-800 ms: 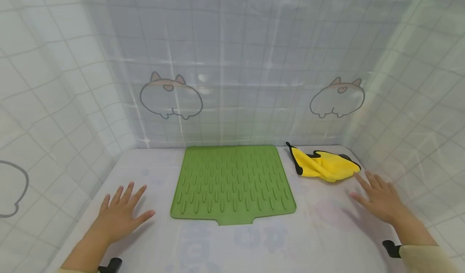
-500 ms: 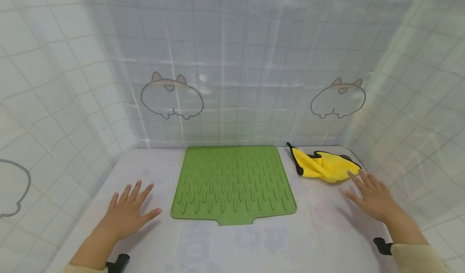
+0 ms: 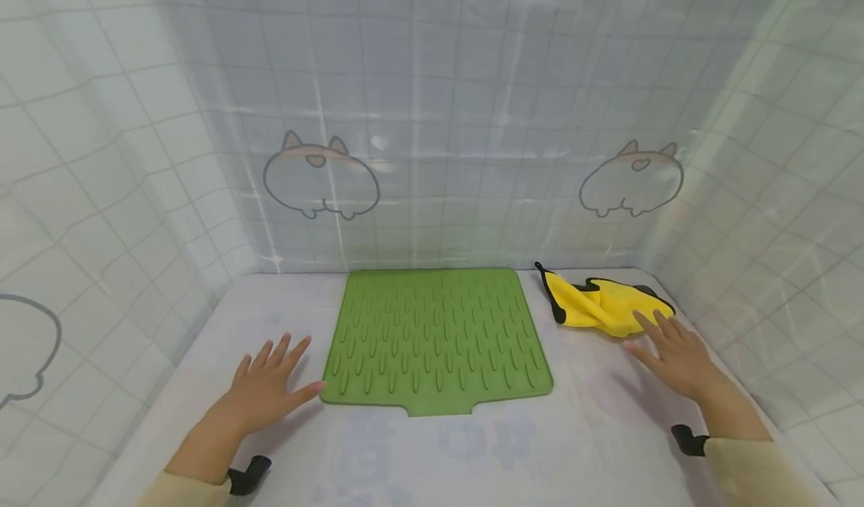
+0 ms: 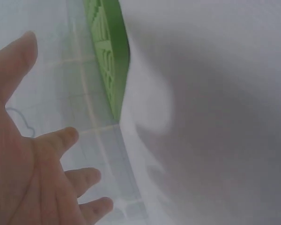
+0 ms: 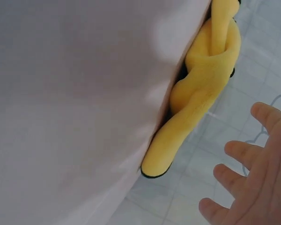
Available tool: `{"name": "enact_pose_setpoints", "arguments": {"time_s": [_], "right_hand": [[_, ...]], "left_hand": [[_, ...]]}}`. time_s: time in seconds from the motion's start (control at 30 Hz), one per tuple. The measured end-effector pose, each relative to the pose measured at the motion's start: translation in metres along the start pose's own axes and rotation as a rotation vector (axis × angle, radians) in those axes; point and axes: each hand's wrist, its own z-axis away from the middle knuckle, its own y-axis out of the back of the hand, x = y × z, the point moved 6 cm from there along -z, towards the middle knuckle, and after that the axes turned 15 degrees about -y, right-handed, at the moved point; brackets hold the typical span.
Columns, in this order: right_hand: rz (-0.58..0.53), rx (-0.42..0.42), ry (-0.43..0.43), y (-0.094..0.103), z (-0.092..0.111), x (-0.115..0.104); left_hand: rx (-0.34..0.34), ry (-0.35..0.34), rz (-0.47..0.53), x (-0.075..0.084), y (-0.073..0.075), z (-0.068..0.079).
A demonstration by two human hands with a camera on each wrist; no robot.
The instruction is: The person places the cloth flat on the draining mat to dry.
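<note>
Bringing the bare left hand and bare right hand farther inward than half a second ago.
Spreading the fingers of both wide, nearly straight, with nothing held; seen from the head, overlapping the near left corner of the flat, ridged green mat with the left thumb and the crumpled yellow, black-edged cloth with right fingertips, but showing apart from both in the wrist views. Lying unmoved on the pale tabletop: one mat, centred at the back; one cloth, just right of it. Counting two hands, two cream sleeves.
</note>
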Motion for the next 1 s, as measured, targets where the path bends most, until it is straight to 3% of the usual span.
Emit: {"name": "enact_pose_setpoints", "arguments": {"time_s": [0.5, 1.0], "right_hand": [[-0.075, -0.102, -0.107, -0.004, -0.017, -0.014], [-0.171, -0.184, -0.231, -0.012, -0.036, -0.013]], "left_hand": [[-0.08, 0.032, 0.133, 0.013, -0.009, -0.018], [-0.197, 0.088, 0.177, 0.008, -0.024, -0.029]]}}
